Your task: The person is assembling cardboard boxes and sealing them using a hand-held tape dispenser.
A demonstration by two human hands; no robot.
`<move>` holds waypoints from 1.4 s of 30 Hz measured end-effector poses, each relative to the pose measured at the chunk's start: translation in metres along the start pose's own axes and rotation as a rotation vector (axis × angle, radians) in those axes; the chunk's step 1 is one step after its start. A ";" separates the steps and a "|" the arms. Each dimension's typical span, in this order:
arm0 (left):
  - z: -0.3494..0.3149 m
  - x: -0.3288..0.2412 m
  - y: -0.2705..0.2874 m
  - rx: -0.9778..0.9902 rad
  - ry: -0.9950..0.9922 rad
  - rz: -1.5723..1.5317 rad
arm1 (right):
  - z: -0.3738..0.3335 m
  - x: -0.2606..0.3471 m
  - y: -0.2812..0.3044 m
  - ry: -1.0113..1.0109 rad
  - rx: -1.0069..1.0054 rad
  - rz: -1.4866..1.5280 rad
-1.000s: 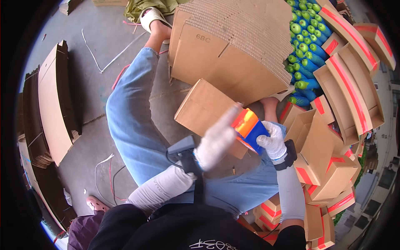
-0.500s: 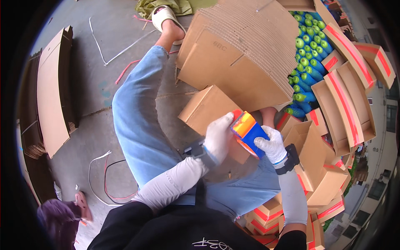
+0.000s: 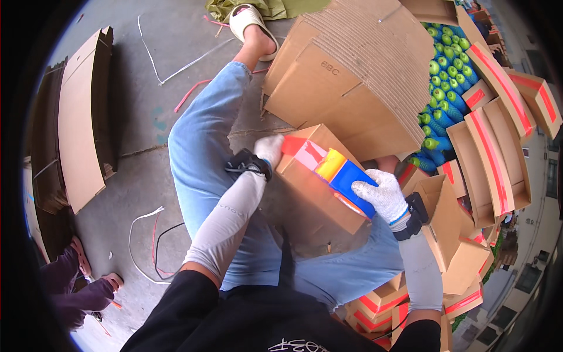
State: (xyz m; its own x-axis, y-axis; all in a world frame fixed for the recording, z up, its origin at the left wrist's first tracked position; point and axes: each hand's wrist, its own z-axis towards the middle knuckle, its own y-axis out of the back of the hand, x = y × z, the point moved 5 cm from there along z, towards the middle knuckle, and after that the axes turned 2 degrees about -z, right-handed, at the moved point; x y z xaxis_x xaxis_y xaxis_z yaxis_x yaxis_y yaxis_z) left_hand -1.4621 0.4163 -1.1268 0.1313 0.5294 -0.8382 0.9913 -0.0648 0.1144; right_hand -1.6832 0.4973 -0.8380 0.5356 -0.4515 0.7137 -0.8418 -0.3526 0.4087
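Observation:
A closed cardboard box [image 3: 319, 196] lies between my legs. My right hand [image 3: 381, 196], in a white knit glove, is wrapped round a blue and yellow tape dispenser [image 3: 352, 185] resting on or just over the box top. Red tape [image 3: 302, 149] runs from the dispenser across the box to its left edge. There my left hand [image 3: 268, 149], also gloved, is closed at the tape's end; its fingertips are partly hidden and slightly blurred.
Flattened cardboard [image 3: 358, 76] is stacked ahead. Red-taped open cartons [image 3: 489, 164] crowd the right, beside green fruit in blue netting [image 3: 448, 82]. More flat cardboard [image 3: 82, 117] stands at left. Loose straps [image 3: 143, 246] lie on the floor; another person's legs [image 3: 82, 293] show lower left.
My left hand has moved left and down to the box edge, drawing red tape out. The box now sits nearer, under the dispenser. The other person's feet have shifted.

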 end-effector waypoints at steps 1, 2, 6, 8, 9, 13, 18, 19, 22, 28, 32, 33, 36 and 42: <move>-0.005 0.005 -0.014 0.205 0.038 -0.148 | 0.001 -0.003 0.000 0.006 -0.005 -0.026; -0.002 0.011 -0.008 0.083 0.136 0.051 | 0.003 -0.007 -0.001 0.008 -0.012 -0.018; -0.045 -0.083 -0.021 0.049 -0.188 0.162 | -0.010 -0.031 0.021 0.016 -0.069 0.014; -0.073 -0.113 -0.028 0.231 -0.346 0.195 | -0.003 -0.022 0.018 0.107 -0.050 -0.038; -0.096 -0.121 -0.040 0.274 -0.511 0.327 | 0.000 -0.026 0.016 0.098 0.024 0.082; -0.092 -0.117 -0.032 0.253 -0.366 0.242 | 0.013 0.001 0.019 -0.033 0.020 -0.286; -0.104 -0.129 -0.029 0.273 -0.313 0.358 | -0.050 -0.093 0.069 -0.204 0.088 -0.296; -0.103 -0.127 -0.028 0.255 -0.315 0.367 | -0.072 -0.125 0.074 -0.254 0.073 -0.211; -0.107 -0.127 -0.030 0.261 -0.366 0.356 | -0.111 -0.185 0.073 -0.317 -0.096 -0.413; -0.109 -0.131 -0.031 0.279 -0.401 0.198 | -0.086 -0.249 0.035 -0.331 -0.165 -0.009; -0.108 -0.138 -0.031 0.309 -0.405 0.232 | -0.051 -0.286 0.012 -0.311 -0.172 -0.246; -0.101 -0.128 -0.037 0.345 -0.372 0.093 | -0.042 -0.317 0.005 -0.323 -0.192 -0.297; -0.092 -0.125 -0.023 0.297 -0.283 0.220 | -0.017 -0.314 0.003 -0.336 -0.180 -0.260; -0.079 -0.110 -0.026 0.358 -0.317 0.126 | -0.016 -0.267 0.035 -0.377 0.072 -0.506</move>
State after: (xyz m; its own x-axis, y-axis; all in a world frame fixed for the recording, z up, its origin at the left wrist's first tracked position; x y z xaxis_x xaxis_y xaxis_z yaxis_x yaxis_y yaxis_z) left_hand -1.5026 0.4268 -0.9959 0.1911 0.2191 -0.9568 0.9002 -0.4277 0.0819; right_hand -1.8573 0.6185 -1.0055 0.8640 -0.4675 0.1870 -0.4784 -0.6463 0.5945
